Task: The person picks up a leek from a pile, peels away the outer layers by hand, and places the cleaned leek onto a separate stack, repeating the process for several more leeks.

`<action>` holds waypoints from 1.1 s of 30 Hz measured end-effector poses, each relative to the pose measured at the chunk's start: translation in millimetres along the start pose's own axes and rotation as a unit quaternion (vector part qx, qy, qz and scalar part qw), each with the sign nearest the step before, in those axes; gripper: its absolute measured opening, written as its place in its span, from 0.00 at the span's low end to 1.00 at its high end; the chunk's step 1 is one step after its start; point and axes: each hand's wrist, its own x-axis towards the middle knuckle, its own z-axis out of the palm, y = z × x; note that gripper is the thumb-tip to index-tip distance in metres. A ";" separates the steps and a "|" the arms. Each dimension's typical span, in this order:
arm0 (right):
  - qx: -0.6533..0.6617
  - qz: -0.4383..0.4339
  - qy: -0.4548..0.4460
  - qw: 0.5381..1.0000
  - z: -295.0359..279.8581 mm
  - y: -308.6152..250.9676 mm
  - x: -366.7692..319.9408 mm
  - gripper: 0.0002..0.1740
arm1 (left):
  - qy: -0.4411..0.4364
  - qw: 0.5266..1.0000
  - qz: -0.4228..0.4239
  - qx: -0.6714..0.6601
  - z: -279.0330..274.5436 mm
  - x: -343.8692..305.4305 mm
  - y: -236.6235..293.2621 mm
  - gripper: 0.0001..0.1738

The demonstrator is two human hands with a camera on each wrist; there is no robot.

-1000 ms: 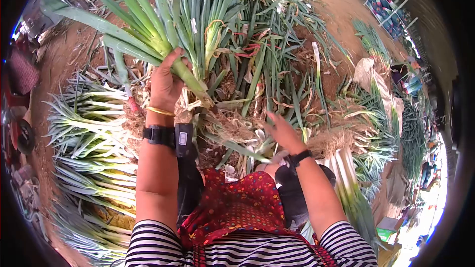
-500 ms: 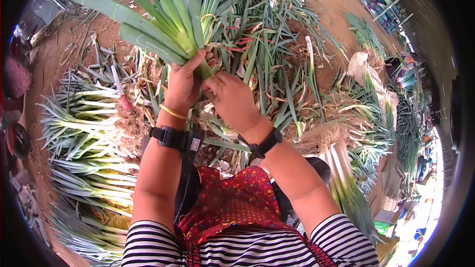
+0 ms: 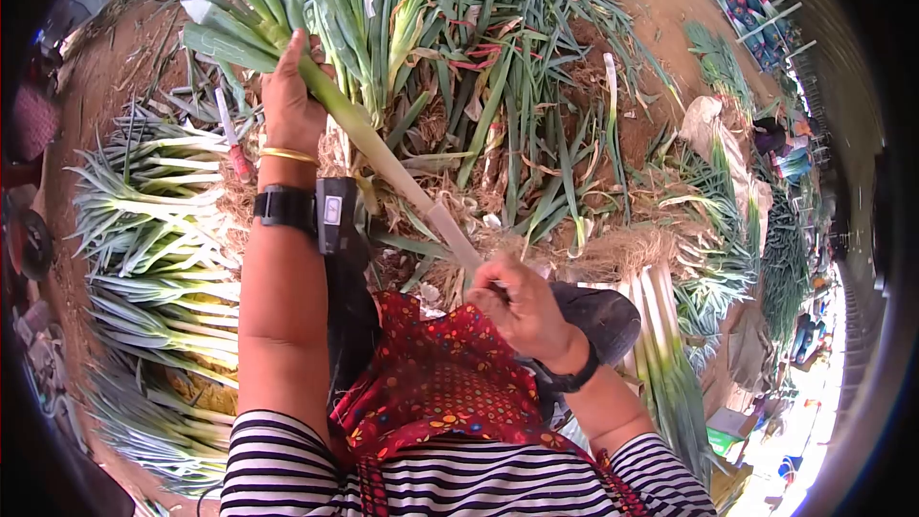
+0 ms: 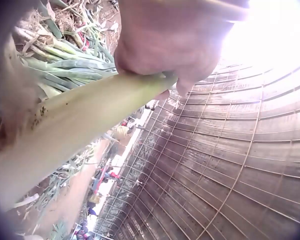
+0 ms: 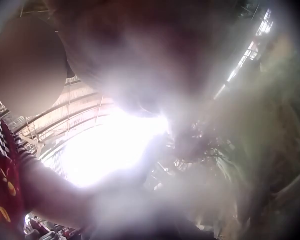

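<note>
In the head view my left hand (image 3: 295, 101) grips a thick leek (image 3: 359, 129) just below its fanned green leaves. The pale shaft slants down toward my lap. A whitish outer layer (image 3: 454, 235) stretches from the shaft's lower end to my right hand (image 3: 522, 306), whose curled fingers pinch its end. The left wrist view shows the pale leek shaft (image 4: 85, 120) up close, with my left hand (image 4: 170, 42) around its far end. The right wrist view is mostly blur and glare.
A red-handled knife (image 3: 237, 159) lies at the left beside stacked leeks (image 3: 158, 206). More leeks (image 3: 378, 29) and leaf scraps (image 3: 536, 124) cover the ground ahead. Leeks with roots (image 3: 661, 325) lie by my right knee. A metal grid (image 4: 240, 150) spans the left wrist view.
My right hand came up to the leek beside my left hand, then drew back down toward my lap with the pale layer. My left hand moved right, then back left and forward.
</note>
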 end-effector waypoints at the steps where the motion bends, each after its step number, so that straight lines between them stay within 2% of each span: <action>1: 0.016 0.059 0.016 0.998 -5.7 -2.2 -9.9 0.07 | 0.001 1.000 0.009 0.010 -2.8 3.7 0.9 0.10; 2: 0.033 0.117 0.033 0.992 -10.9 -5.2 -18.0 0.07 | 0.001 1.000 0.008 0.010 -5.6 7.2 2.2 0.10; 4: 0.025 0.122 0.040 0.991 -20.9 -12.7 -29.0 0.08 | -0.009 0.999 -0.021 -0.033 -4.7 7.4 4.5 0.09; 7: 0.021 0.193 0.024 0.981 -39.4 -24.0 -43.2 0.08 | -0.050 0.998 -0.044 -0.024 -11.3 11.0 8.2 0.12; 9: 0.020 0.195 0.033 0.980 -51.9 -26.5 -55.3 0.08 | -0.065 0.996 -0.056 -0.032 -17.6 16.1 10.2 0.13; 11: 0.023 0.211 0.037 0.976 -62.8 -33.3 -61.0 0.08 | -0.095 0.985 -0.089 -0.110 -23.5 22.6 10.0 0.12; 14: 0.073 0.232 0.075 0.967 -79.0 -29.8 -79.4 0.08 | -0.113 0.982 -0.073 -0.130 -27.2 25.9 14.1 0.14; 15: 0.098 0.194 0.091 0.972 -80.7 -28.3 -78.3 0.08 | -0.110 0.982 -0.076 -0.133 -24.5 23.8 14.5 0.14; 16: 0.100 0.193 0.089 0.972 -83.5 -31.6 -77.1 0.08 | -0.106 0.982 -0.079 -0.136 -22.3 21.2 13.8 0.14; 19: 0.029 0.238 0.114 0.964 -97.9 -53.1 -75.4 0.06 | -0.094 0.979 -0.081 -0.163 -21.6 19.8 13.8 0.14; 21: -0.002 0.209 0.109 0.972 -101.7 -75.5 -73.0 0.07 | -0.092 0.979 -0.070 -0.165 -25.2 22.0 16.3 0.14; 22: -0.031 0.182 0.106 0.977 -101.6 -81.6 -73.5 0.07 | -0.085 0.986 -0.037 -0.138 -33.6 28.4 18.5 0.14; 24: 0.004 0.056 0.150 0.987 -116.3 -76.9 -95.7 0.08 | -0.046 0.993 0.003 -0.112 -58.1 40.9 29.2 0.13; 25: 0.068 0.087 0.274 0.955 -112.2 -82.5 -105.4 0.08 | -0.055 0.992 0.014 -0.117 -66.9 45.8 36.9 0.12; 26: 0.155 0.131 0.322 0.925 -114.2 -88.8 -107.6 0.09 | -0.063 0.991 0.024 -0.120 -74.8 49.8 41.8 0.12; 28: -0.016 0.202 0.277 0.939 -124.0 -68.5 -98.9 0.08 | -0.052 0.987 0.044 -0.146 -53.7 30.5 41.0 0.13; 30: -0.153 0.139 0.194 0.959 -113.4 -47.5 -48.6 0.16 | -0.080 0.981 -0.009 -0.179 -43.2 19.1 35.2 0.15; 32: -0.365 0.080 0.179 0.910 -101.8 -37.9 -7.2 0.23 | -0.021 0.993 -0.008 -0.115 -27.9 6.8 25.7 0.21; 33: -0.311 0.051 0.172 0.933 -96.8 -33.2 13.1 0.24 | 0.004 0.992 -0.021 -0.124 -15.9 -0.8 21.3 0.21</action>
